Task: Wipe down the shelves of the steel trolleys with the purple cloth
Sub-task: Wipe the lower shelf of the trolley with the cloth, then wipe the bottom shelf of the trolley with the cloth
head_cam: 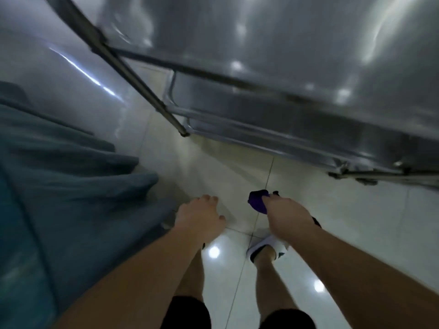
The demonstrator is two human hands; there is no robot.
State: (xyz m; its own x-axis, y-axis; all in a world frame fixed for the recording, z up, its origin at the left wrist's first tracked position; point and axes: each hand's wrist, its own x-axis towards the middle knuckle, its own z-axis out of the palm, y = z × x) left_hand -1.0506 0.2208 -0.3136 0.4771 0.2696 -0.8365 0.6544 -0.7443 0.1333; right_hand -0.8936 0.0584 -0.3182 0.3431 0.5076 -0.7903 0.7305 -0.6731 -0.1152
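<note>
Gripping the bunched purple cloth (pixel 258 201), right hand (pixel 288 216) is hanging off the steel trolley (pixel 297 67); left hand (pixel 202 217) is relaxed, holding nothing; blurred view risks missing the shelf edge

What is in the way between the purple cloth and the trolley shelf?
Nothing visible. The right hand holds the cloth over bare floor, and the trolley stands just ahead with open space between. The left hand hangs off to the side, holding nothing.
</note>
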